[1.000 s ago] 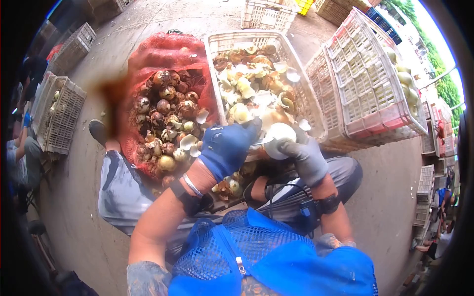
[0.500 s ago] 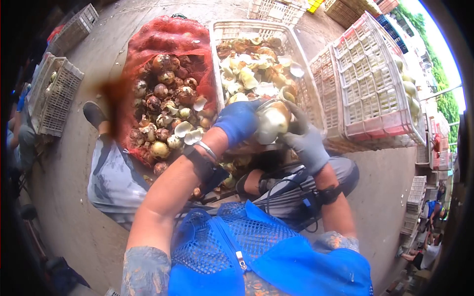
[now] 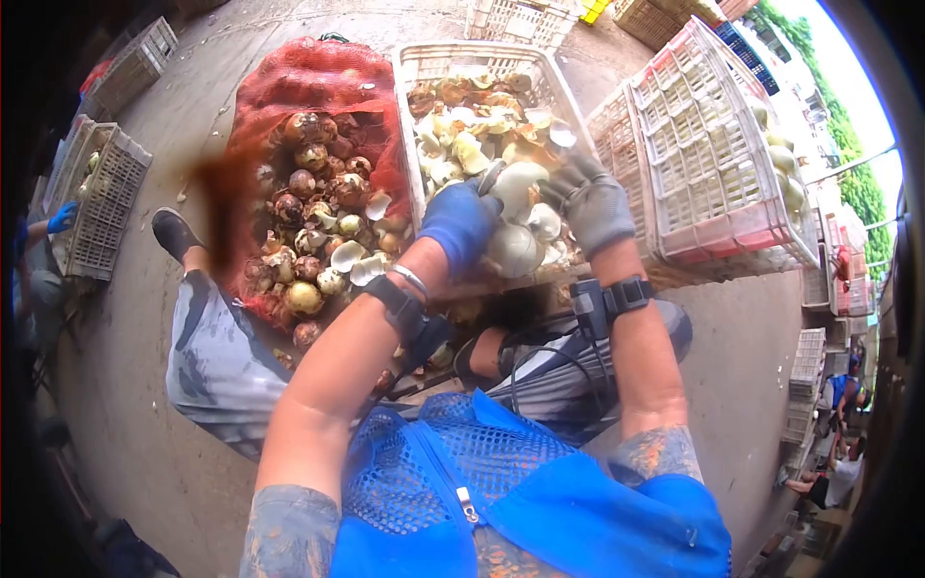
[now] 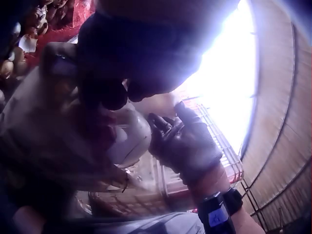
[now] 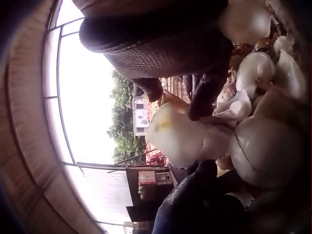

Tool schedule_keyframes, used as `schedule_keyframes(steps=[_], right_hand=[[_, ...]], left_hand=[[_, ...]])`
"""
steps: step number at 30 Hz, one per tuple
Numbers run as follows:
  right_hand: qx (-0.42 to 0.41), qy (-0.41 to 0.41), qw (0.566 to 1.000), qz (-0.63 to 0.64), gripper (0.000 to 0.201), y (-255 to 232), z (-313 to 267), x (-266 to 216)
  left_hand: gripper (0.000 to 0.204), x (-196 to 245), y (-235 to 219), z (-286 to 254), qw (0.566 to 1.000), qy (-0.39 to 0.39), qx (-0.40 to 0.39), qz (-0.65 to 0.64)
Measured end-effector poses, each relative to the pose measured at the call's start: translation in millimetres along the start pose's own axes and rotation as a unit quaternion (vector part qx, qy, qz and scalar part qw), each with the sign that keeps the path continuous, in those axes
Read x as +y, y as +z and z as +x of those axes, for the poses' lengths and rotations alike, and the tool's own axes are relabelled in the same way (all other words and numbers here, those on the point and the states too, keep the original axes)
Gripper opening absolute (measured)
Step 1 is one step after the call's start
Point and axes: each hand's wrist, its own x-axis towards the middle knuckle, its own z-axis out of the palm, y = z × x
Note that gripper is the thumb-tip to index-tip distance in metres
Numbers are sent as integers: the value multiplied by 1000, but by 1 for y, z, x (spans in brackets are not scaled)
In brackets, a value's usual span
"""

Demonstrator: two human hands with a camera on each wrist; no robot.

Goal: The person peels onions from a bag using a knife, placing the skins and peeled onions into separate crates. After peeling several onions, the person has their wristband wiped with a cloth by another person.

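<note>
In the head view my blue-gloved left hand [image 3: 458, 223] holds a white onion [image 3: 520, 188] over the crate. The right wrist view shows that onion [image 5: 180, 136] with a yellow spot and some brown skin, the left thumb [image 5: 195, 187] against it. My grey-gloved right hand [image 3: 593, 204] is beside it, fingers blurred and spread; in the left wrist view the right hand [image 4: 183, 146] stands close by with its fingers bent loosely. Just below the held onion is another glossy white round onion [image 3: 515, 250], seen with a dark line across it in the right wrist view.
A white crate [image 3: 559, 82] holds peeled onion layers [image 3: 470, 152]. Left of it lies a red mesh sack [image 3: 323, 72] with unpeeled onions [image 3: 301, 181]. Slatted crates [image 3: 708, 144] stand at the right; another crate [image 3: 108, 207] is at the left, near a person's gloved hand [image 3: 63, 217].
The onion was gripped between both hands; now the right hand has moved off it, up and away with fingers spread. The left hand has shifted slightly forward with the onion.
</note>
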Motion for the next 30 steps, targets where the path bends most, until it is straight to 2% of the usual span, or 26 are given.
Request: schedule_keyframes(steps=[1, 2, 3, 5, 6, 7, 8, 9, 11, 12, 13, 16, 17, 18, 19, 20, 21, 22, 23, 24, 25, 27, 29, 30], right_hand=[[20, -49, 998, 41, 48, 3, -1, -6], [105, -96, 988, -63, 55, 17, -18, -14], [104, -98, 988, -66, 55, 15, -32, -11], [62, -140, 937, -313, 70, 7, -62, -3], [61, -139, 937, -316, 70, 7, -72, 3], [11, -102, 880, -464, 79, 10, -82, 12], [-39, -63, 798, -598, 87, 15, -88, 21], [-37, -62, 799, -597, 87, 21, -87, 32], [16, -97, 711, -697, 97, 32, -75, 54], [18, -59, 714, -698, 96, 35, -68, 56], [20, -64, 715, -696, 96, 34, -67, 54], [5, -98, 816, -570, 90, 15, -68, 42], [8, -102, 813, -573, 90, 7, -67, 37], [0, -68, 906, -418, 88, -3, -66, 33], [-6, -34, 968, -248, 85, -14, -67, 27], [-7, -24, 983, -184, 70, -20, -75, 16], [0, -32, 982, -185, 70, -25, -81, 11], [-41, -1, 999, -2, 66, -28, -86, 6], [-87, 28, 979, 181, 62, -32, -90, 1], [-91, 50, 960, 258, 58, -39, -93, 3], [-91, 38, 961, 259, 58, -46, -96, 4], [-161, 32, 922, 350, 60, -42, -105, 7], [-160, 53, 908, 384, 62, -33, -114, 11], [-161, 79, 892, 414, 63, -30, -118, 12]], left_hand=[[42, 2, 0, 5, 987, -75, -32, -142], [34, 11, -3, 0, 978, -95, -19, -184], [34, 7, -3, 2, 978, -93, -19, -187], [32, -7, 2, 9, 990, -42, -2, -134], [32, -5, -1, 4, 990, -44, -2, -137], [31, -2, -4, -2, 983, -55, -12, -173], [31, 1, -7, -6, 976, -66, -22, -206], [31, 2, -7, -8, 976, -66, -24, -205], [32, 4, -9, -11, 971, -83, -29, -224], [32, -1, -8, -8, 972, -80, -28, -221], [33, -8, -6, -3, 972, -69, -28, -225], [36, -8, -9, -5, 968, -58, -31, -243], [37, -9, -9, -5, 964, -64, -35, -257], [38, -10, -9, -4, 964, -62, -33, -256], [37, -11, -9, -4, 965, -55, -31, -254], [37, -8, -9, -6, 959, -60, -36, -276], [37, -5, -10, -10, 952, -65, -42, -296], [37, -4, -9, -10, 946, -72, -39, -313], [35, -6, -8, -9, 943, -51, -39, -326], [35, -3, -10, -11, 936, -62, -46, -343], [34, -2, -11, -13, 929, -76, -52, -359], [30, 3, -13, -16, 920, -68, -54, -381], [23, 6, -17, -19, 940, -138, -56, -307], [17, 9, -20, -26, 957, -112, -51, -263]])
